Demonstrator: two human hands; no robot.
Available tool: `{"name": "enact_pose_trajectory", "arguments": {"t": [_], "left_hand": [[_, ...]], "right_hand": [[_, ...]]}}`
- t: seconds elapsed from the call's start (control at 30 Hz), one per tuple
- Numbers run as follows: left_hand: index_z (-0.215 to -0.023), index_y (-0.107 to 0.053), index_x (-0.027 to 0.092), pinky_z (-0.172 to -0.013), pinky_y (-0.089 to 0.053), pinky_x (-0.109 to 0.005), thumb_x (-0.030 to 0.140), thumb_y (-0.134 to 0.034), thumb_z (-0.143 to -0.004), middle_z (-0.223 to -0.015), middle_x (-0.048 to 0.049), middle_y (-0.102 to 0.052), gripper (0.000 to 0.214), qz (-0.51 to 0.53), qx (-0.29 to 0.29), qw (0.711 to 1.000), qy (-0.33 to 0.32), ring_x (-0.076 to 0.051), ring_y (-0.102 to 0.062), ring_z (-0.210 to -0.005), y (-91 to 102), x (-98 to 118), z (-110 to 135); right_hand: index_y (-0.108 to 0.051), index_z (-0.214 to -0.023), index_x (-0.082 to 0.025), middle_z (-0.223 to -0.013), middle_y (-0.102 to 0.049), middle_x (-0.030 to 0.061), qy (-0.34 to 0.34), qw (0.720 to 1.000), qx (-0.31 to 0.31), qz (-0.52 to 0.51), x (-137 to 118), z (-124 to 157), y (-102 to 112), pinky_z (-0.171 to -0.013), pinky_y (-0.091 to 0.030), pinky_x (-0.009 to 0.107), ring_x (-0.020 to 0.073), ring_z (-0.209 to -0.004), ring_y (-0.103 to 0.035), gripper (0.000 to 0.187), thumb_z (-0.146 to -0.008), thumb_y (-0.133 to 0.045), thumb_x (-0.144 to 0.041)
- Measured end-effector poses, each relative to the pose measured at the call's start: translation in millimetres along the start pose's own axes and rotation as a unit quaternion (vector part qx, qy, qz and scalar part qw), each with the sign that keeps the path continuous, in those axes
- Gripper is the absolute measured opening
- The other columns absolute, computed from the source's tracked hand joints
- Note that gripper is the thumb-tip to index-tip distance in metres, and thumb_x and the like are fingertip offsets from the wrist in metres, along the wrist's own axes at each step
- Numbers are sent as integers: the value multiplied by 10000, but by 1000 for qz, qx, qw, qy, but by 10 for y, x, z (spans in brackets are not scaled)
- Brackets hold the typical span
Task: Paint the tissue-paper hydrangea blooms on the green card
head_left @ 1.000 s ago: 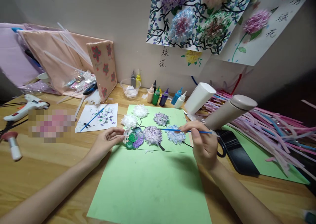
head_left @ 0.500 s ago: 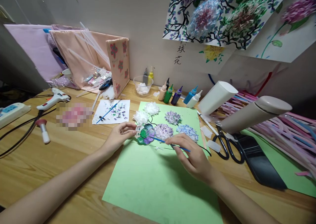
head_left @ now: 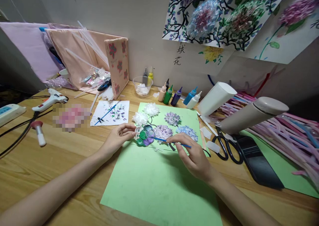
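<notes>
My left hand (head_left: 122,134) grips the left rim of a small flower-shaped paint palette (head_left: 142,135) with green, purple and dark paint in its wells. A thin blue paintbrush (head_left: 160,139) is pinched in my right hand (head_left: 190,153), its tip down at the purple side of the palette. Behind the palette are white fluffy paper flowers (head_left: 151,109). To its right lie purple-tinted flowers (head_left: 172,118) and a blue-tinted one (head_left: 187,133), all on green paper (head_left: 159,183).
Paint bottles (head_left: 176,96) and a clear bowl (head_left: 143,86) stand at the wall. Scissors (head_left: 225,148), a tumbler (head_left: 254,114) and pipe cleaners (head_left: 281,136) are at right. At left lie a paint-dabbed sheet (head_left: 111,112) with a second brush and a glue gun (head_left: 51,100).
The whole view has shifted slightly left. The brush's back end has risen a little while its tip stays at the palette. My left hand keeps its hold.
</notes>
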State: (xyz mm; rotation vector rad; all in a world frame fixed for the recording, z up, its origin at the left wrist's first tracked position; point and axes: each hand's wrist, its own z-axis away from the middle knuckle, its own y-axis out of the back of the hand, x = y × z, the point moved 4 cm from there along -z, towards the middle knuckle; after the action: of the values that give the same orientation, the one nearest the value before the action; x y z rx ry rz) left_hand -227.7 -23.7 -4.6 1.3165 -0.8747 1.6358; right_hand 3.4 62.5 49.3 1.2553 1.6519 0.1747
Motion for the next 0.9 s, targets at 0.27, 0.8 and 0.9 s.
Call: {"name": "enact_pose_trajectory", "arguments": {"t": [0.27, 0.8, 0.9], "left_hand": [[-949, -630, 158, -902, -498, -338, 389, -771, -655, -1006, -85, -697, 400, -19, 2, 1000, 4, -240, -643, -981, 30, -34, -28], [-943, -623, 156, -896, -501, -309, 418, -775, -644, -1000, -90, -699, 426, -27, -2, 1000, 15, -227, -645, -972, 23, -21, -20], [-933, -625, 156, -901, -502, -321, 421, -776, -639, -995, -90, -701, 424, -28, 2, 999, 14, -235, -645, -974, 27, -15, -18]], "right_hand": [[-616, -864, -208, -781, -655, 28, -87, 972, 218, 9, 275, -56, 558, -686, -450, 308, 169, -752, -599, 256, -938, -377, -263], [-602, -848, -204, -789, -648, 29, -91, 972, 177, 127, 508, -79, 598, -726, -439, 306, 165, -762, -592, 253, -937, -372, -259], [-609, -866, -205, -803, -648, 32, -90, 975, 150, 138, 514, -94, 573, -734, -438, 308, 171, -787, -593, 248, -935, -377, -260]]}}
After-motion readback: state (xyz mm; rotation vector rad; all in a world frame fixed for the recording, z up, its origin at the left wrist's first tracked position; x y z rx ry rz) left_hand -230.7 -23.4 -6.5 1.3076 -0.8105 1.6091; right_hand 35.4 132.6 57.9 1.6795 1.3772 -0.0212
